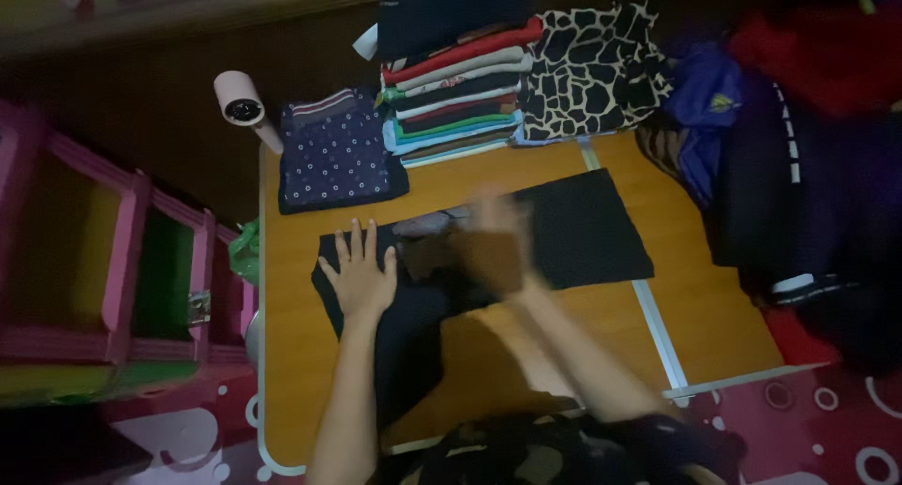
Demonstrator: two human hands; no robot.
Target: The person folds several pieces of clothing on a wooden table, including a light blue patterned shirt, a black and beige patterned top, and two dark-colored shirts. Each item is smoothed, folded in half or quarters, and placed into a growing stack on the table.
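Note:
A black garment (583, 226) lies spread across the orange folding table (291, 353), part of it hanging over the near edge. My left hand (359, 273) rests flat on its left end, fingers apart. My right hand (495, 245) is a motion blur over the middle of the cloth, near a small pale patch; whether it grips anything is unclear.
A tall stack of folded clothes (456, 95) stands at the table's far edge, with a folded dotted navy piece (334, 156) to its left and a giraffe-print cloth (592, 67) to its right. A pink shelf (122, 259) is at left. Loose dark clothes (799, 184) pile at right.

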